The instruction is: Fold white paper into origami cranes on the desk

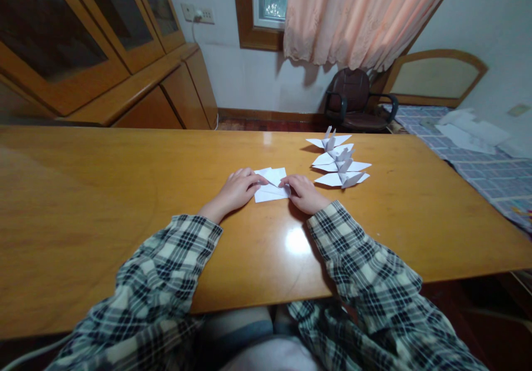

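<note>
Partly hidden beneath hands [241, 184]: paper [271, 193]

The left hand [239, 187] partly hides the folded paper [271, 194].

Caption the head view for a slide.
Left hand and right hand touch folded paper near paper cranes on a table.

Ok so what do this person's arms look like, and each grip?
The arms wear loose, long plaid sleeves in black and cream; the left sleeve and right sleeve match. The left grip and right grip are ungloved human hands, showing past the cuffs.
</note>
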{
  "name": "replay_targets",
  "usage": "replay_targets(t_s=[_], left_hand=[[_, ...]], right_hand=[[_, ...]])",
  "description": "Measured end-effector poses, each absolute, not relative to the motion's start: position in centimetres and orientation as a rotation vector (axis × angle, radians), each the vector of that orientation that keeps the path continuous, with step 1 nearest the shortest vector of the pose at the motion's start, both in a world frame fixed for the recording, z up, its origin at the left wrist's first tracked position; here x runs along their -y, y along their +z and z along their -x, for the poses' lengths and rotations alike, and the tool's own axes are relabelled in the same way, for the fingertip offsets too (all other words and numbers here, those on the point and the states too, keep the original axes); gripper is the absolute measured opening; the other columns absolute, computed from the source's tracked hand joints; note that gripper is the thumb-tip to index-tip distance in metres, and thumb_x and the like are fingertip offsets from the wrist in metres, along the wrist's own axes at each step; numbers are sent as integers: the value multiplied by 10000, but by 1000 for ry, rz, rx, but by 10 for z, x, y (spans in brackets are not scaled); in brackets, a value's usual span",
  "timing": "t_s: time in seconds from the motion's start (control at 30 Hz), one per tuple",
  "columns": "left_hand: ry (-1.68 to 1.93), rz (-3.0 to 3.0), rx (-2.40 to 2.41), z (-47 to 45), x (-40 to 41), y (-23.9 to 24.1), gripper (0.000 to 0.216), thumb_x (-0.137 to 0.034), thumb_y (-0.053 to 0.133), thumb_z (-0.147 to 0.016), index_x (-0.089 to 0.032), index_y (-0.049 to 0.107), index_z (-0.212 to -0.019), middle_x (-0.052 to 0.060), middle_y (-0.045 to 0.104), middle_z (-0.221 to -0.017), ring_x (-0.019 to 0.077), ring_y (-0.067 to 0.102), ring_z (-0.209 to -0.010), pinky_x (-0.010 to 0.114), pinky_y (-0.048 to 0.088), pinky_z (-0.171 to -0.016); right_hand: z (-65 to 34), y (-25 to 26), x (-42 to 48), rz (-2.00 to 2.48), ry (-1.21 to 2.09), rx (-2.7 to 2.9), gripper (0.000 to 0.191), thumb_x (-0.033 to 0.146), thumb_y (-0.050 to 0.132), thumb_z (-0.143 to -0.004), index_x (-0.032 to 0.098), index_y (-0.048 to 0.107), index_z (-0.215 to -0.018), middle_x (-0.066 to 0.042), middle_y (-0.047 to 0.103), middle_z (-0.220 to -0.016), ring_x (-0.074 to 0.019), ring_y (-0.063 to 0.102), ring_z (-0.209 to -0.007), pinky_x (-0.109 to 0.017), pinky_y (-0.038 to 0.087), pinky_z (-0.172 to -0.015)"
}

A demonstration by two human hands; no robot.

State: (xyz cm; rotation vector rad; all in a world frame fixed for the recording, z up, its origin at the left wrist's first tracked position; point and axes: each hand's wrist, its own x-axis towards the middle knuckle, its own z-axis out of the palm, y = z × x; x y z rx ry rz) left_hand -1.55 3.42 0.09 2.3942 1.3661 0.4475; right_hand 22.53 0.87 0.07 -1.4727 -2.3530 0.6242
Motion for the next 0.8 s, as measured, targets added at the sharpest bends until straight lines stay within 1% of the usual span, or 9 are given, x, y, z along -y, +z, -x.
replay_targets(t_s=[0.23,0.53,0.67,0.8], left_hand=[[458,-2407,-1358,16,-35,-1,268,-268,505,-946,-307,705,-1121,53,587,-1042,252,536,-1053,436,401,-967],[489,-2412,-1343,17,-37,-4,264,-278,502,-941,-307,702,-1112,51,588,-1025,255,540,-1045,435,404,-951],[539,-2424,-1336,19,-38,-7,257,-263,514,-921,-260,670,-1125,57,601,-1005,253,551,-1019,416,416,-927],[626,-2393,-1347,20,-38,-10,293,-254,542,-891,-204,602,-1173,64,620,-1010,243,569,-978,398,432,-902]], right_hand=[[-226,2,-9,1463,682,2335,488,38,483,-754,229,584,-1191,-89,573,-1272,-269,461,-1200,-452,348,-1016],[-226,-2,-9,1454,612,2362,491,39,482,-751,231,584,-1191,-96,578,-1257,-269,467,-1181,-443,366,-990],[-224,1,-8,1475,604,2342,466,72,494,-749,210,589,-1184,-107,585,-1244,-280,475,-1168,-454,368,-993],[-222,3,-8,1478,598,2292,398,131,486,-787,197,596,-1164,-106,613,-1193,-275,503,-1122,-452,378,-982]])
